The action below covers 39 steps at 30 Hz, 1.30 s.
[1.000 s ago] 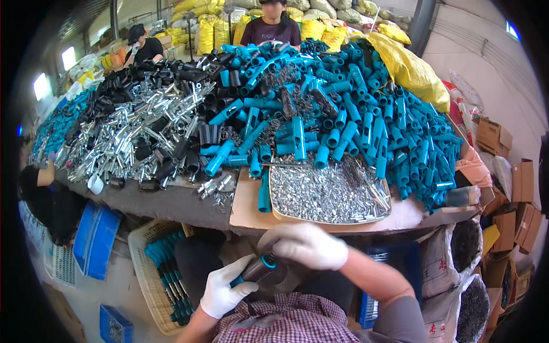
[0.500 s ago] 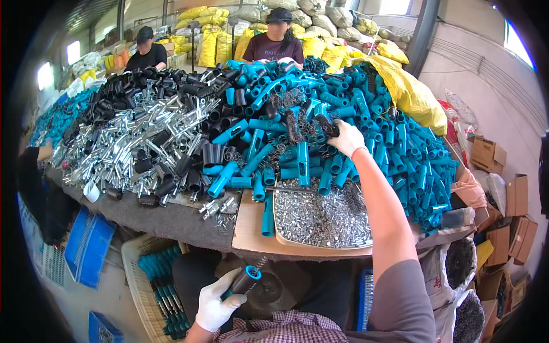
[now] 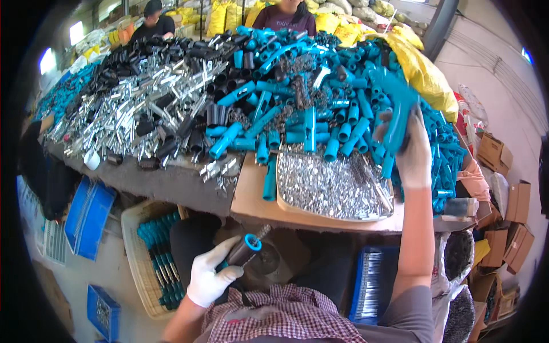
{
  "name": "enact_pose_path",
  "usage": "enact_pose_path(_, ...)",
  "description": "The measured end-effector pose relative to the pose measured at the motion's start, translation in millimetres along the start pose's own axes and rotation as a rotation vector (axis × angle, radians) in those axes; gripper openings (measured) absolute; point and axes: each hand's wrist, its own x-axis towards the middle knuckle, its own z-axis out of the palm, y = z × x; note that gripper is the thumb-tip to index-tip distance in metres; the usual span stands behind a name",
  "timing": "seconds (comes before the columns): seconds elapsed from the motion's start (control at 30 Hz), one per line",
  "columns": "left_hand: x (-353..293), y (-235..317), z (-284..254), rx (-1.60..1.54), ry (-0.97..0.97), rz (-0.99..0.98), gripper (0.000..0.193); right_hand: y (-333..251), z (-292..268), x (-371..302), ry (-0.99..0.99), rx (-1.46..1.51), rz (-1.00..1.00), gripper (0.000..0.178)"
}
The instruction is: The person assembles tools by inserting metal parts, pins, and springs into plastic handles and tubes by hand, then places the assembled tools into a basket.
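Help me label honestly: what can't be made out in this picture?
In the head view:
How the right hand meets the teal part: motion blur.
Lower end of the dark cylinder: partly behind the left hand.
Head of maroon-shirted co-worker: partly past top edge.
Single metal bits: too small.

Yellow sacks [image 3: 218,18], brown cardboard boxes [image 3: 520,201]

Pale wall [image 3: 486,43], bright windows [image 3: 48,60], grey floor [image 3: 102,264]; dark pillar [image 3: 444,24]

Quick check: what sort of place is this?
Most likely a factory or workshop: a long table is heaped with teal tubes and loose metal parts, with yellow sacks piled up behind it.
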Motion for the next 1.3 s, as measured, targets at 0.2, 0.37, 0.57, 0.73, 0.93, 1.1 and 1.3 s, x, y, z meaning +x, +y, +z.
enact_pose_path(0.2,1.9,18.7,-7.1,0.100,-0.046,0.117,0.079,14.1,52.2,-136.3,-0.201,0.052,0.679,0.050)
enact_pose_path(0.37,-9.3,23.4,-17.9,0.331,-0.078,0.197,0.069,26.3,61.7,-159.6,-0.299,0.187,0.787,0.051)
enact_pose_path(0.57,-10.8,58.9,-29.6,0.633,-0.309,0.062,0.066,19.6,57.2,-147.6,-0.574,0.037,0.941,0.046)
enact_pose_path(0.73,-6.5,28.3,-35.5,0.615,-0.496,0.204,0.066,15.3,87.1,-166.3,-1.007,-0.790,-0.021,0.043)
enact_pose_path(0.93,-2.6,3.2,-34.9,-0.201,-0.845,-0.482,0.089,32.2,88.2,-170.3,-0.960,-0.849,-1.118,0.036)
enact_pose_path(1.1,-1.5,-3.1,-30.9,-0.265,-0.924,-0.520,0.099,34.6,85.2,-163.8,-1.090,-0.785,-1.146,0.035)
enact_pose_path(1.3,-5.6,18.8,-26.5,0.476,-0.571,0.313,0.061,39.9,79.0,-178.2,-0.866,-0.300,0.810,0.044)
